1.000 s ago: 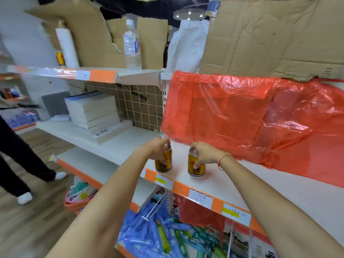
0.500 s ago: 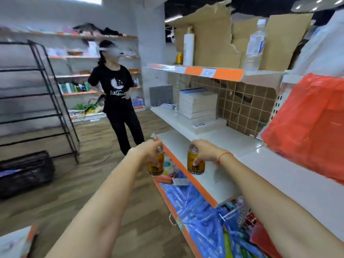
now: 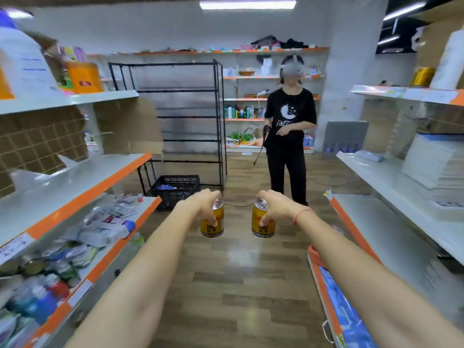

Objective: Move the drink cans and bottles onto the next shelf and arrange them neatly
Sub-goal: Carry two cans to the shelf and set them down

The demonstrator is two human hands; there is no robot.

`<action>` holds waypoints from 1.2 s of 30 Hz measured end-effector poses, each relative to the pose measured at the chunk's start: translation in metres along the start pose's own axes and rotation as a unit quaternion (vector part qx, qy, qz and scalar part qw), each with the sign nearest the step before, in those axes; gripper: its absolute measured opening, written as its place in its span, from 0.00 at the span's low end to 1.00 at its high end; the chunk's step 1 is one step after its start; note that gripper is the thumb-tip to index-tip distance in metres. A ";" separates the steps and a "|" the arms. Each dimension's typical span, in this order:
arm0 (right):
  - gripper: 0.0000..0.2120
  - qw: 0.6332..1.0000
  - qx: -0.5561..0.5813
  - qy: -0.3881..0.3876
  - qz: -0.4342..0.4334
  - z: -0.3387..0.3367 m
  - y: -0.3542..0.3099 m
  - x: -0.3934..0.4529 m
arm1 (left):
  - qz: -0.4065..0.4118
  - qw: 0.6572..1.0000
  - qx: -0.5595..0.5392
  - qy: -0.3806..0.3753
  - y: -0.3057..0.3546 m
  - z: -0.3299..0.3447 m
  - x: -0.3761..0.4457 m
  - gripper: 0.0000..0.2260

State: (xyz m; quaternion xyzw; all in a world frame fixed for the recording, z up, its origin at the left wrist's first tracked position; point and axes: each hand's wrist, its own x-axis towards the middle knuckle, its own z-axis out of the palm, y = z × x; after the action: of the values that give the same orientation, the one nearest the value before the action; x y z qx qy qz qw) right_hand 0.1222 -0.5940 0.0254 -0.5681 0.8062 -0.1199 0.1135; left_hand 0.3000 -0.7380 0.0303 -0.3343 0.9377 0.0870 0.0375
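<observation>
I hold one gold can in each hand, both out in front of me over the aisle floor [image 3: 238, 285], clear of any shelf. My left hand [image 3: 200, 204] curls over the top of the left can [image 3: 212, 222], fingers down its side, thumb on the label. My right hand [image 3: 273, 205] grips the right can [image 3: 263, 222] the same way, from above. A top grip makes sense here: I can set each can straight down upright without my fingers getting trapped underneath. Both cans hang upright, near each other but apart, so they don't knock together.

The left shelf [image 3: 82, 182] has bare white space on its middle tier; the tier below is cluttered with packets [image 3: 100, 227]. The right shelf [image 3: 391, 217] also has bare space, with a paper stack [image 3: 437, 164] further back. I judge I'm mid-carry between the two units; which tier is the target I cannot tell. A person [image 3: 288, 136] stands down the aisle, well apart from my path. A black rack [image 3: 175, 121] and a crate [image 3: 175, 189] sit beyond.
</observation>
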 end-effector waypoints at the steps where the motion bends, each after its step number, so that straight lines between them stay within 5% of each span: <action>1: 0.38 1.000 -0.002 -0.007 -0.018 0.003 -0.012 0.014 | -0.019 1.000 -0.003 0.003 -0.015 -0.001 -0.003 0.36; 12: 0.37 0.973 -0.038 -0.067 -0.217 0.039 -0.139 0.150 | -0.211 0.975 -0.046 0.047 -0.151 -0.016 -0.045 0.34; 27: 0.33 0.881 -0.075 -0.134 -0.447 0.066 -0.280 0.278 | -0.452 0.880 -0.099 0.109 -0.258 -0.031 -0.092 0.29; 36: 0.31 0.836 -0.040 -0.165 -0.522 0.099 -0.392 0.316 | -0.525 0.841 -0.089 0.096 -0.332 -0.048 -0.121 0.31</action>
State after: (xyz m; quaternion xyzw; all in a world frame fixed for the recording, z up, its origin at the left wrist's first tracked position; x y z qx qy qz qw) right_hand 0.3987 -1.0262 0.0432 -0.9200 0.3634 -0.0340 0.1427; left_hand 0.6035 -0.9248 0.0468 -0.7853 0.6087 0.1045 -0.0428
